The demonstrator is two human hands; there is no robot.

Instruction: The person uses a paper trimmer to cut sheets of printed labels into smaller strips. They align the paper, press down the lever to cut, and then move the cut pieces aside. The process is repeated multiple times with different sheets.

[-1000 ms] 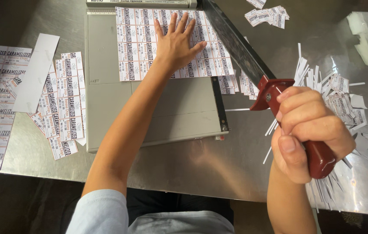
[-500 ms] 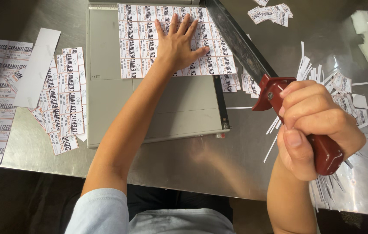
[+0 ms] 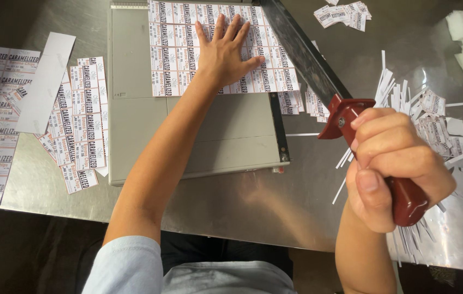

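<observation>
The left hand lies flat, fingers spread, gripping nothing, pressing a printed label sheet onto the grey paper trimmer. The trimmer sits on a steel table, with more label sheets to its left and cut strips and loose labels scattered to its right. The right hand is clenched around the red handle of the raised cutting blade, which slants above the sheet's right edge, near the left fingertips. Both forearms reach forward.
</observation>
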